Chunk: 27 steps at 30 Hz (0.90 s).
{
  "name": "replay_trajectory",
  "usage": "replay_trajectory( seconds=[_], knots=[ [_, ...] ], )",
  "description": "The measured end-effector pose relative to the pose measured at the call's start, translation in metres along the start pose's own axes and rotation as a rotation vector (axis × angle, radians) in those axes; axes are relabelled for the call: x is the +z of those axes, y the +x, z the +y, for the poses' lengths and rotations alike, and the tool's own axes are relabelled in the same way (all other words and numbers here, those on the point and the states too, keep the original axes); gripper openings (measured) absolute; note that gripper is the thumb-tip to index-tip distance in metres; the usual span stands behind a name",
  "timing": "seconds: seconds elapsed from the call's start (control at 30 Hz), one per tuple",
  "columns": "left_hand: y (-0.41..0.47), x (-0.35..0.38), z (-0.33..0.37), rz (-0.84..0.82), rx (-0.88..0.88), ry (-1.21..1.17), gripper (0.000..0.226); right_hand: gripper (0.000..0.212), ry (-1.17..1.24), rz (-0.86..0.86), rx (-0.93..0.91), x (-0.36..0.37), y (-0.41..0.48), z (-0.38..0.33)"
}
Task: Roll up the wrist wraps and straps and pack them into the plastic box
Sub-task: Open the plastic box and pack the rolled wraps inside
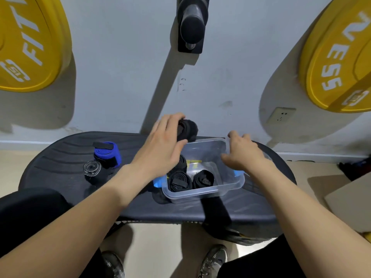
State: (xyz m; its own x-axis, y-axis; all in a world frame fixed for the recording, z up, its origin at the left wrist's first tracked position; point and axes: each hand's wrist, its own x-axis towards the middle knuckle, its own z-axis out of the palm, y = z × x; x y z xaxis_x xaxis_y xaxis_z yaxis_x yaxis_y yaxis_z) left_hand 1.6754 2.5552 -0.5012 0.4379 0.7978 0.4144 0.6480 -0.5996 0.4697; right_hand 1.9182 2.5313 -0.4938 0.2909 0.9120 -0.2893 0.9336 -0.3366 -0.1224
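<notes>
Broadly, a pale wall point(120, 77) fills the upper half of the frame, with one yellow weight plate point(30, 43) at the upper left, another yellow plate point(337, 63) at the upper right, and a black peg point(191, 25) at top centre. Below them a dark oval desk point(60, 157) spans the middle of the frame. A clear plastic box point(202, 192) stands on the desk just right of centre, open at the top. The left hand point(162, 149) reaches in from the lower left and holds a rolled black wrap point(187, 129) above the box's far left corner, its fingers curled round the roll. The right hand point(245, 151) is at the box's far right rim with its fingers bent; blur hides whether they grip the rim or only touch it. A flat black strap point(215, 209) runs from under the box toward the desk's near edge. Two black rolls lie side by side at the near end of the box, one on the left point(178, 180) and one on the right point(203, 178), and a third roll point(183, 162) shows behind them, partly covered by the left hand. On the left of the desk, well apart from the box, sits a blue rolled wrap point(107, 154), and just beside it a black wrap with a clear round patch point(94, 171).
</notes>
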Motion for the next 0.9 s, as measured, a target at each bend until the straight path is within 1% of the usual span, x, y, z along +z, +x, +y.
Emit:
replay_trajectory(
  seconds=[0.03, 0.1, 0.2, 0.33, 0.43, 0.5, 0.57, 0.6, 0.7, 0.77, 0.8, 0.83, 0.87, 0.9],
  knots=[
    [0.002, 0.006, 0.01, -0.047, 0.061, -0.023, 0.053, 0.059, 0.006, -0.038, 0.0, 0.003, -0.001, 0.007],
    [0.005, 0.023, 0.021, -0.144, 0.146, 0.009, 0.048, 0.06, 0.028, -0.079, 0.003, 0.003, -0.003, 0.02],
    [0.013, 0.05, 0.024, -0.278, 0.164, 0.126, 0.05, 0.063, 0.04, -0.157, 0.042, -0.001, -0.01, 0.035],
    [0.017, 0.078, 0.014, -0.411, 0.159, 0.307, 0.069, 0.087, -0.022, -0.294, 0.1, 0.0, -0.014, 0.049],
    [0.016, 0.092, 0.013, -0.429, 0.225, 0.484, 0.055, 0.104, 0.005, -0.335, 0.078, -0.001, -0.01, 0.059],
    [0.016, 0.101, 0.011, -0.485, 0.195, 0.451, 0.058, 0.112, 0.012, -0.352, 0.052, -0.005, -0.007, 0.065],
    [0.017, 0.101, 0.009, -0.617, 0.133, 0.382, 0.065, 0.105, 0.026, -0.333, 0.033, -0.007, -0.004, 0.068],
    [0.016, 0.099, 0.007, -0.641, 0.125, 0.383, 0.066, 0.098, 0.027, -0.301, 0.022, -0.007, -0.002, 0.068],
    [0.012, 0.09, 0.006, -0.581, 0.165, 0.474, 0.063, 0.072, -0.041, -0.098, -0.055, -0.002, -0.003, 0.055],
    [0.007, 0.083, 0.004, -0.543, 0.173, 0.475, 0.052, 0.052, -0.063, 0.044, -0.225, 0.006, -0.004, 0.04],
    [0.004, 0.079, 0.002, -0.532, 0.17, 0.478, 0.045, 0.047, -0.042, 0.074, -0.321, 0.011, -0.005, 0.029],
    [0.0, 0.074, 0.001, -0.528, 0.167, 0.497, 0.039, 0.045, -0.009, 0.069, -0.391, 0.018, -0.007, 0.017],
    [-0.004, 0.069, -0.002, -0.525, 0.162, 0.515, 0.035, 0.042, 0.02, 0.039, -0.412, 0.027, -0.008, 0.005],
    [-0.009, 0.065, -0.005, -0.522, 0.15, 0.528, 0.034, 0.037, 0.035, -0.005, -0.394, 0.037, -0.009, -0.006]
  ],
)
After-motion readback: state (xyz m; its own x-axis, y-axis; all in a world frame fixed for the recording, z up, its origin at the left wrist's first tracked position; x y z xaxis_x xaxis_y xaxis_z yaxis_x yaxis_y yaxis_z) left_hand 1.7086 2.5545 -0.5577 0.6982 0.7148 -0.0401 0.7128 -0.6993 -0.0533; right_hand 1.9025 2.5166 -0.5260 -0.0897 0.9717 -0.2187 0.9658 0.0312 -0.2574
